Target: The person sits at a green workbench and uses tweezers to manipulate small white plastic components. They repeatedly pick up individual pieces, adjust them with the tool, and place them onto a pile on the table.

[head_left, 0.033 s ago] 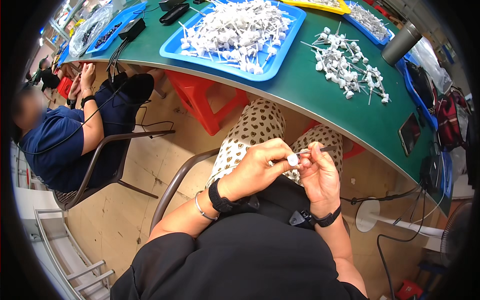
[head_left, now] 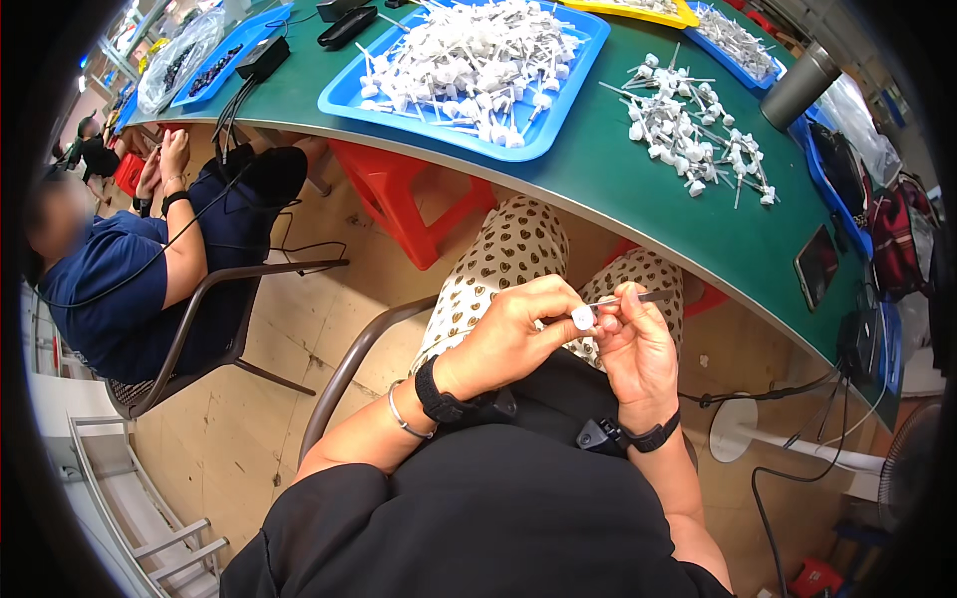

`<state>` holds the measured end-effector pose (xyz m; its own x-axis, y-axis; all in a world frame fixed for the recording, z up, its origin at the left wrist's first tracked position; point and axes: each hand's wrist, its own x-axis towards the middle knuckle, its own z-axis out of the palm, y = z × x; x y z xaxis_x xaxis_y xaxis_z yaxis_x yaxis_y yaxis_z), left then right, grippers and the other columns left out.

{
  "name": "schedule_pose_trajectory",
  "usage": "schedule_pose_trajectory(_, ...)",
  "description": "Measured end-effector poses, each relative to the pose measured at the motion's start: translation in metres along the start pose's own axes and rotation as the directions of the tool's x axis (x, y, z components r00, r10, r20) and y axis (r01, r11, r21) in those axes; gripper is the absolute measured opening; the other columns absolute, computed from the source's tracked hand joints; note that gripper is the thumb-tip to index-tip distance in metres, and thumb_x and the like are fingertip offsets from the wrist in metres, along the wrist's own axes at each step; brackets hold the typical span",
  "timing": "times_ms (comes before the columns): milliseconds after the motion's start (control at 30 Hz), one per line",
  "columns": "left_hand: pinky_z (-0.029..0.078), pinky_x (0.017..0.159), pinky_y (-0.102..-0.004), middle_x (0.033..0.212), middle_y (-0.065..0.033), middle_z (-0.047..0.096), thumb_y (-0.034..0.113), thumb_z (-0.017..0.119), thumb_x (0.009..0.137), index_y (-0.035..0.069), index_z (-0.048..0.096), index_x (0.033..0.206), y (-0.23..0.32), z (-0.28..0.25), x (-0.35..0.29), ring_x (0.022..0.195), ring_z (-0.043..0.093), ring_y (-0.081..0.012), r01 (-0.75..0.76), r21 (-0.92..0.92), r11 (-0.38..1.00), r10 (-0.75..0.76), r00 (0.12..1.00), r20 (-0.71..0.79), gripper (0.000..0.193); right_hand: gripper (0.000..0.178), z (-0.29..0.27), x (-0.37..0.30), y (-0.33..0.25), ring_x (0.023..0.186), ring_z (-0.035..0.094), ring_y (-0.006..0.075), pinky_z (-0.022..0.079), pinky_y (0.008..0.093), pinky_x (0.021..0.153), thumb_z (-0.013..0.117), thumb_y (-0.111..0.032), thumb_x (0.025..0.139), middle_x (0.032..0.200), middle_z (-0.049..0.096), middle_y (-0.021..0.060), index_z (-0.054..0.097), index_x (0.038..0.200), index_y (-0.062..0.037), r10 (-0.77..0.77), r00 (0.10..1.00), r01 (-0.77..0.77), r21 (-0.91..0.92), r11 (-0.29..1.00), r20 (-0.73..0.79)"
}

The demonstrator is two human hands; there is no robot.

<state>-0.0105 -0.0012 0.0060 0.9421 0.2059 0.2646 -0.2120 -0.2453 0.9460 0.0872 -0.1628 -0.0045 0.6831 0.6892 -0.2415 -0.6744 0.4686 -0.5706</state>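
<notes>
Above my lap, my left hand [head_left: 518,327] pinches a small white plastic part [head_left: 583,318], whose round end faces up. Close beside it, my right hand [head_left: 640,351] grips a thin, dark, blade-like tool [head_left: 653,296]; its tip sticks out past the thumb. The tool reaches toward the white part, but the fingers hide whether they touch. On the table ahead, a blue tray [head_left: 344,98] holds a heap of white parts with thin stems [head_left: 474,60]. A loose pile of similar parts [head_left: 683,130] lies to the tray's right.
The green table's edge [head_left: 638,231] curves in front of my knees. A metal flask [head_left: 800,85] and a phone [head_left: 816,265] are at the right. Left of me, a co-worker [head_left: 120,259] sits on a chair. A red stool [head_left: 404,204] stands under the table.
</notes>
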Motion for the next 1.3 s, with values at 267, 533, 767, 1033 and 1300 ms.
schedule_pose_trajectory(267, 0.047, 0.063, -0.027, 0.085, -0.0052, 0.063, 0.003, 0.071, 0.088, 0.001, 0.071, 0.096, 0.003, 0.002, 0.0, 0.072, 0.059, -0.0126, 0.075, -0.053, 0.996, -0.077, 0.997, -0.033, 0.008, 0.015, 0.013, -0.004, 0.0, 0.076, 0.068, 0.0167, 0.059, 0.0314, 0.073, 0.06, -0.016, 0.1, 0.092, 0.07, 0.0115, 0.061, 0.107, -0.0032, -0.175, 0.985, 0.172, -0.132, 0.976, -0.011)
schedule_pose_trajectory(533, 0.047, 0.061, -0.0261, 0.086, -0.0045, 0.063, 0.001, 0.071, 0.088, 0.001, 0.072, 0.097, 0.009, -0.001, 0.002, 0.07, 0.058, -0.0101, 0.057, -0.039, 0.998, -0.061, 0.992, -0.109, 0.01, 0.017, 0.028, -0.017, 0.001, 0.09, 0.071, 0.022, 0.059, 0.0336, 0.084, 0.061, -0.009, 0.099, 0.104, 0.069, 0.0163, 0.058, 0.11, 0.0023, -0.48, 0.856, 0.506, -0.508, 0.697, 0.192)
schedule_pose_trajectory(767, 0.047, 0.061, -0.0269, 0.086, -0.005, 0.062, 0.0, 0.07, 0.087, 0.001, 0.072, 0.098, 0.005, 0.0, 0.001, 0.071, 0.058, -0.0123, 0.051, -0.021, 0.999, -0.052, 0.993, -0.109, 0.01, 0.015, 0.033, -0.019, 0.005, 0.088, 0.071, 0.0208, 0.059, 0.0319, 0.083, 0.059, -0.008, 0.1, 0.102, 0.069, 0.0168, 0.057, 0.109, 0.0033, -0.538, 0.807, 0.565, -0.586, 0.581, 0.245)
schedule_pose_trajectory(1033, 0.047, 0.063, -0.0279, 0.086, -0.0053, 0.062, 0.001, 0.068, 0.089, 0.002, 0.071, 0.097, 0.002, 0.001, 0.0, 0.073, 0.059, -0.0146, 0.031, 0.012, 0.999, -0.029, 0.995, -0.098, 0.009, 0.012, 0.033, -0.019, 0.003, 0.088, 0.072, 0.0209, 0.061, 0.0325, 0.081, 0.058, -0.007, 0.1, 0.097, 0.07, 0.0156, 0.057, 0.106, 0.0035, -0.525, 0.818, 0.551, -0.587, 0.593, 0.237)
schedule_pose_trajectory(1300, 0.049, 0.063, -0.0257, 0.09, -0.0063, 0.066, 0.006, 0.071, 0.09, 0.001, 0.072, 0.098, -0.001, 0.001, 0.0, 0.075, 0.061, -0.0126, 0.02, 0.03, 0.999, -0.018, 0.997, -0.079, 0.009, 0.013, 0.037, -0.021, 0.003, 0.081, 0.07, 0.0178, 0.059, 0.0303, 0.077, 0.058, -0.01, 0.101, 0.092, 0.069, 0.0143, 0.056, 0.103, 0.0018, -0.521, 0.829, 0.51, -0.659, 0.553, 0.204)
